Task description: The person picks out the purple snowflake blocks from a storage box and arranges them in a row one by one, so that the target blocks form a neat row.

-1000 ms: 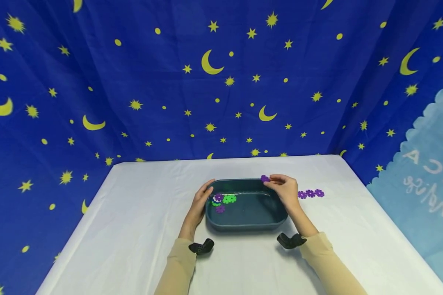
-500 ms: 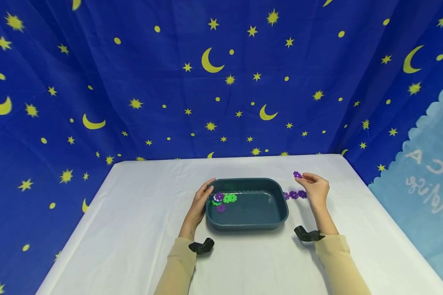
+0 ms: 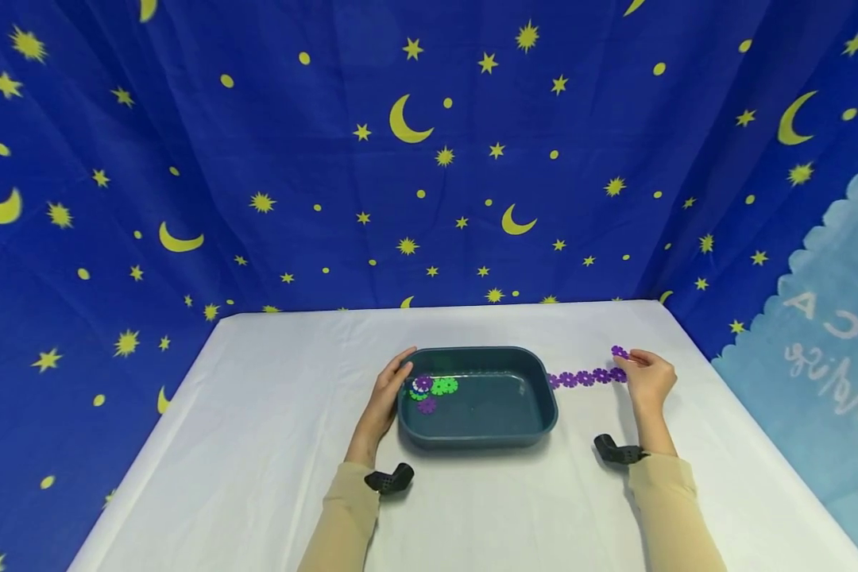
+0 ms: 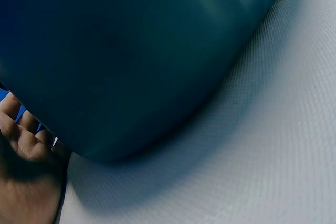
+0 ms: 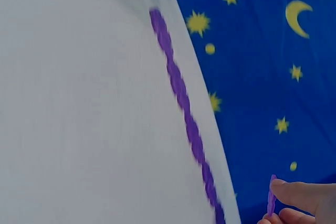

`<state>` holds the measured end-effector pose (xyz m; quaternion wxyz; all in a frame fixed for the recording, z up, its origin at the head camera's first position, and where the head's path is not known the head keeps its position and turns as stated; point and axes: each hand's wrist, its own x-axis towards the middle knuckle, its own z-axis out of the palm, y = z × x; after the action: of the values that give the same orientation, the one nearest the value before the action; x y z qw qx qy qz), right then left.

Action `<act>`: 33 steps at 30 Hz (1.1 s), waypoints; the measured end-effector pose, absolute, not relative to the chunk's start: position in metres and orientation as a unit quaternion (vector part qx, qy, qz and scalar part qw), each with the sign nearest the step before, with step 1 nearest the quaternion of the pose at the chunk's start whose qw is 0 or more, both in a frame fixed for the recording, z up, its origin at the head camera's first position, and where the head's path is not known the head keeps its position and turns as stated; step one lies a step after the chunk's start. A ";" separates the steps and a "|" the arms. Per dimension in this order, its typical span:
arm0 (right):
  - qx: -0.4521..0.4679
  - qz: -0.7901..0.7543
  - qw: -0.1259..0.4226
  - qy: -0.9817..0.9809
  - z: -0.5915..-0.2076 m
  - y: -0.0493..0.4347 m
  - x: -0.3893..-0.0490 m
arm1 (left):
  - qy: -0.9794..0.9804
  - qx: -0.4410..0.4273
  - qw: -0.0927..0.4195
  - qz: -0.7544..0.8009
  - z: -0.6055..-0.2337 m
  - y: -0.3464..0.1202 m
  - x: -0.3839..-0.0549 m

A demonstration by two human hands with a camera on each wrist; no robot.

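Note:
My right hand [image 3: 651, 381] pinches a purple flower-shaped plastic disc [image 3: 619, 352] between thumb and fingertips, above the right end of a row of purple discs [image 3: 585, 379]. In the right wrist view the pinched disc [image 5: 272, 196] stands on edge, apart from the row [image 5: 193, 135] on the cloth. At the left end of a dark teal plastic bin [image 3: 479, 439], my left hand [image 3: 384, 395] grips the rim and outer wall. In the left wrist view its curled fingers [image 4: 26, 132] show past the bin wall [image 4: 121, 66].
Inside the bin's left part lie green discs [image 3: 445, 386], purple discs [image 3: 427, 406] and a small multicoloured stack. A white cloth [image 3: 486, 508] covers the table. Blue star-patterned fabric [image 3: 329, 159] hangs behind, and a light-blue panel [image 3: 829, 342] stands at the right.
My right hand has carried the purple disc from the bin's far right rim rightward, past the row, and lowered it near the row's right end. The left hand stays on the bin.

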<state>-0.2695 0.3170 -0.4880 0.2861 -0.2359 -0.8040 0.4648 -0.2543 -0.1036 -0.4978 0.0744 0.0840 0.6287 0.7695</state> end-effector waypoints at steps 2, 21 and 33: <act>-0.246 0.460 0.288 -0.803 -0.490 0.323 -0.269 | 0.629 0.080 0.074 0.770 -0.497 -0.104 -0.254; -0.279 0.425 0.256 -0.822 -0.511 0.347 -0.263 | 0.628 0.080 0.055 0.772 -0.522 -0.104 -0.267; -0.276 0.420 0.268 -0.822 -0.510 0.347 -0.262 | 0.632 0.080 0.071 0.767 -0.504 -0.104 -0.259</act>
<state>-0.2617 0.3473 -0.5102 0.2681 -0.2761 -0.8219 0.4200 -0.2591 -0.1036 -0.5037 0.0708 0.0805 0.6321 0.7674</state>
